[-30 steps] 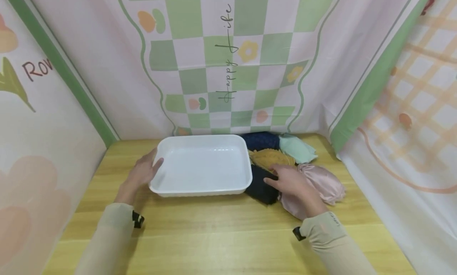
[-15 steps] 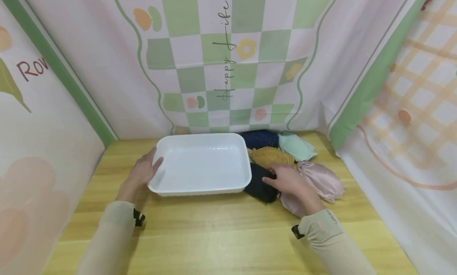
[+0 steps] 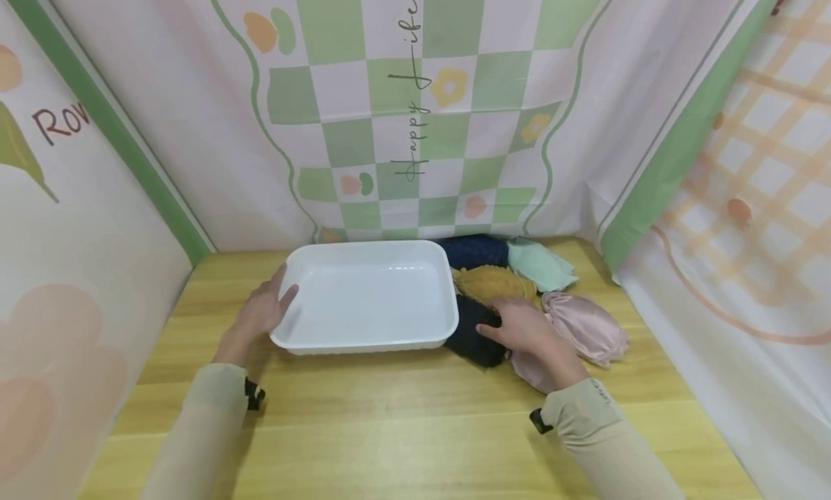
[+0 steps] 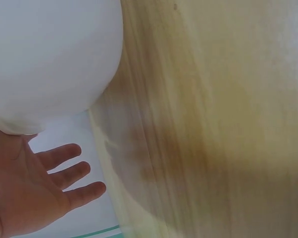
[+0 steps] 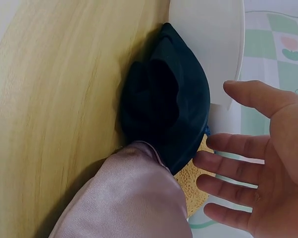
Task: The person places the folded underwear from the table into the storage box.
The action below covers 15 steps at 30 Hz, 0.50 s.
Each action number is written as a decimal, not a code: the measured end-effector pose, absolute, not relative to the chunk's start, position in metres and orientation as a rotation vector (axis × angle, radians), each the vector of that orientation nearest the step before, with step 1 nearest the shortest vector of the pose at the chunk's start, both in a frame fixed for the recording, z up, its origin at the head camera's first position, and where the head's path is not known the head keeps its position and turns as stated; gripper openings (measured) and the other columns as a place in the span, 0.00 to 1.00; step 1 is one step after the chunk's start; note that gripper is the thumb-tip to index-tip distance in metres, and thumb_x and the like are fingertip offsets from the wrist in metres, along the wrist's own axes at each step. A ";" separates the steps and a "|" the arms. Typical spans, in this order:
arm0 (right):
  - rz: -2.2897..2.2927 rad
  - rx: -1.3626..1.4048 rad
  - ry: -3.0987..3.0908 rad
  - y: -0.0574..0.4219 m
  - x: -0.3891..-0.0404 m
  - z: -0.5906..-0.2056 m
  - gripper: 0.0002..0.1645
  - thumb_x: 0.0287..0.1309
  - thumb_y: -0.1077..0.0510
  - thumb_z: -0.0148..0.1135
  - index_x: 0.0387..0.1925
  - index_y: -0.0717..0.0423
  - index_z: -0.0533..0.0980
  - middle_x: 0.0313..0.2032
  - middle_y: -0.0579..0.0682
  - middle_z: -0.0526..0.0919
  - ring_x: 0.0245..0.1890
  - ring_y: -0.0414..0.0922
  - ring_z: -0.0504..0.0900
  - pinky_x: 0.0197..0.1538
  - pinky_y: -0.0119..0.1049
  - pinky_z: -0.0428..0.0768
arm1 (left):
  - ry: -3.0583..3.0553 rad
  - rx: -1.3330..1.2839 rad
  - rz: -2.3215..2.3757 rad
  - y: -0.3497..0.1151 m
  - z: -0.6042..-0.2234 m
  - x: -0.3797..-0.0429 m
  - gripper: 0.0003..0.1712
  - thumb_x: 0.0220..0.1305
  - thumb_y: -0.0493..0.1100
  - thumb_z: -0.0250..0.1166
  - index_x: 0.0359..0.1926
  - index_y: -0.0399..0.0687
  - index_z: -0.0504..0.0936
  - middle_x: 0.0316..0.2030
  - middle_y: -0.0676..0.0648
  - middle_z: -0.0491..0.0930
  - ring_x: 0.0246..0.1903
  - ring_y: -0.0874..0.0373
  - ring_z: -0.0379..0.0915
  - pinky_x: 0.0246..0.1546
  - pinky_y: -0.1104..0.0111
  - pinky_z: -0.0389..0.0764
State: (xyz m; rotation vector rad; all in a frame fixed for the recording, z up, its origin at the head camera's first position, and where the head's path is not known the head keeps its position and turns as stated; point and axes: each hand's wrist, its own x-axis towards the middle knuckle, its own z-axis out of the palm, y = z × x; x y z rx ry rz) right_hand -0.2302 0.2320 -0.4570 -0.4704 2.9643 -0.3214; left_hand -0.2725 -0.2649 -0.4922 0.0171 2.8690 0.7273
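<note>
A white rectangular tray (image 3: 370, 298) sits toward the back of the wooden table. My left hand (image 3: 262, 309) holds its left rim, thumb over the inner side and fingers outside. In the left wrist view, three fingers of the left hand (image 4: 32, 186) spread beyond the tray's corner. My right hand (image 3: 529, 330) hovers with straight, slightly parted fingers over fabric bundles. Below it lie a folded black cloth piece (image 3: 477, 334) against the tray's right side and a pink one (image 3: 532, 370), partly hidden by the hand. The right wrist view shows the right hand (image 5: 268, 163) holding nothing.
A mustard fabric bundle (image 3: 492, 282), a navy one (image 3: 472, 252) and a mint green one (image 3: 540, 263) lie behind the right hand. Another shiny pink bundle (image 3: 586, 328) is at the right. A checkered curtain (image 3: 415, 125) closes off the back.
The view has shifted slightly. Both hands, the tray and the fabric bundles otherwise keep their places.
</note>
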 end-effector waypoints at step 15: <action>-0.232 -0.427 2.977 0.229 -0.230 -0.464 0.45 0.57 0.32 0.64 0.64 0.60 0.74 0.61 0.65 0.77 0.63 0.67 0.71 0.65 0.60 0.70 | 2.783 0.028 0.706 -0.264 -0.489 -0.274 0.48 0.73 0.74 0.26 0.78 0.53 0.20 0.75 0.24 0.42 0.73 0.25 0.45 0.72 0.39 0.52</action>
